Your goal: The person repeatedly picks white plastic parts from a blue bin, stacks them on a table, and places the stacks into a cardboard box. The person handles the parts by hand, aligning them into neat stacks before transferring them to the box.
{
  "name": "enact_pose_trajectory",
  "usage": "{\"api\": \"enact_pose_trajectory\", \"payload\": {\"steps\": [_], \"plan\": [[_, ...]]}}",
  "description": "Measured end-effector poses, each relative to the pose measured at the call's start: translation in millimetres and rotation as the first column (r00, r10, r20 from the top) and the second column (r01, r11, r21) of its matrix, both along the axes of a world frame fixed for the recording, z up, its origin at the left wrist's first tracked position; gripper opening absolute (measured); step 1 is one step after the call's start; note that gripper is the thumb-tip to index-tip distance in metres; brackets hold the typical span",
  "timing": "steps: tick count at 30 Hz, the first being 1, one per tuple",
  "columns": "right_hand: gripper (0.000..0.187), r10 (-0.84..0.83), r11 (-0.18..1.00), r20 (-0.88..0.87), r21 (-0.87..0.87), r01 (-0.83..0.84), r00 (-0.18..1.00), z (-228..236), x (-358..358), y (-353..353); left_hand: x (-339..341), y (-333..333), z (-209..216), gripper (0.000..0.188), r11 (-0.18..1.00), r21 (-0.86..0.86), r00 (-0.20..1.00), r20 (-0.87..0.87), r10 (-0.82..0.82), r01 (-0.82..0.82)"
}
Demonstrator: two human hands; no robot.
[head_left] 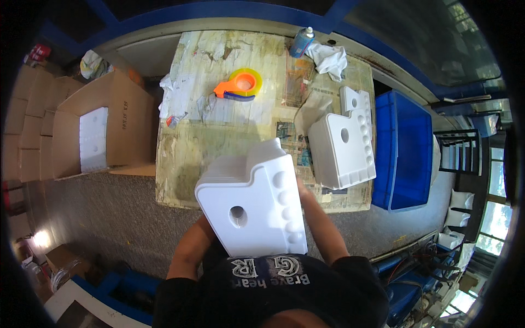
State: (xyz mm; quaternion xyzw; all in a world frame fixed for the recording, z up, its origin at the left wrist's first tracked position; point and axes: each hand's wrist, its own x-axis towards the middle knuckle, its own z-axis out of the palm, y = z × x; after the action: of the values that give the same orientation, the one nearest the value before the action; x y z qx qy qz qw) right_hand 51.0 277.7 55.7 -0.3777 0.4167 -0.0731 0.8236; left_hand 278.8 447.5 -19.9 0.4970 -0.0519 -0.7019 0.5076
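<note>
A thick stack of white plastic paint palettes [251, 202], each with a thumb hole and a row of round wells, is held up in front of my chest. My right hand [302, 190] grips its right side, with the fingers mostly hidden behind the stack. On the other side, my left hand [206, 225] supports the stack from the left and below; its fingers are out of sight. A second stack of white palettes [342, 147] lies on the table's right side, with a smaller palette piece [355, 99] showing behind it.
The worn table [191, 136] bears an orange tape dispenser [240, 85], a blue spray can [302, 42] and a crumpled white cloth [329, 61]. At left, an open cardboard box [131, 126] holds white palettes [94, 141]. A blue plastic crate [402, 150] stands right of the table.
</note>
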Motion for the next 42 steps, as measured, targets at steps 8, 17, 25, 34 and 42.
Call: {"api": "enact_pose_trajectory", "payload": {"steps": [8, 17, 25, 34, 42], "plan": [[0.077, -0.315, 0.901, 0.177, 0.364, 0.235, 0.933, -49, 6, 60, 50, -33, 211, 0.051, 0.943, -0.274, 0.555, 0.763, 0.332, -0.187], [0.066, -0.374, 0.859, 0.240, 0.454, 0.236, 0.896, -10, -11, 34, -43, -18, 277, 0.085, 0.850, 0.090, -0.047, 0.996, -0.076, 0.519], [0.080, -0.068, 0.992, -0.214, 0.085, 0.088, 0.975, -20, -1, 21, -1, -43, 66, 0.068, 0.936, -0.284, 0.752, 0.658, 0.034, 0.206], [0.079, -0.046, 0.995, -0.290, -0.102, 0.017, 0.956, -54, -7, 31, 14, -21, 14, 0.071, 0.988, -0.085, 0.902, 0.424, -0.079, 0.126], [0.042, -0.173, 0.884, -0.239, -0.465, 0.044, 0.955, -98, 3, 63, 4, -5, -25, 0.072, 1.000, -0.014, 0.972, 0.235, -0.001, 0.005]]}}
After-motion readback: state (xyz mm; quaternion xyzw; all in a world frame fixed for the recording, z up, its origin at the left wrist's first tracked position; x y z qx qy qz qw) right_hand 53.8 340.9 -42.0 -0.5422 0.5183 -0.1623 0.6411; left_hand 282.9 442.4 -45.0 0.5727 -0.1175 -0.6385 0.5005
